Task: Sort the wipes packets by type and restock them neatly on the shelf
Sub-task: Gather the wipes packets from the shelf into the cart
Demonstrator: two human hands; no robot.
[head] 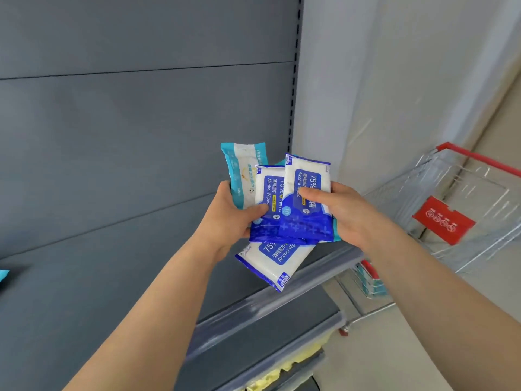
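Glossy, pillowy plastic packets, fanned
Left hand (pixel 228 218) and right hand (pixel 348 214) fingers curl round blue packets (pixel 308 190) and teal packet (pixel 241 170).

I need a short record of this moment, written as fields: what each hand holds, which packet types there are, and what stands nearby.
left hand: grips the fanned packets, thumb on the left alcohol wipes packet
right hand: pinches the right alcohol wipes packet, thumb on its front
lower alcohol wipes packet: sticks out under the fan, print upside down
teal packet: behind the blue ones, at the left
types: three blue 75% alcohol, at least one teal
shelf: grey, below the hands
shopping cart: at the right, red handle
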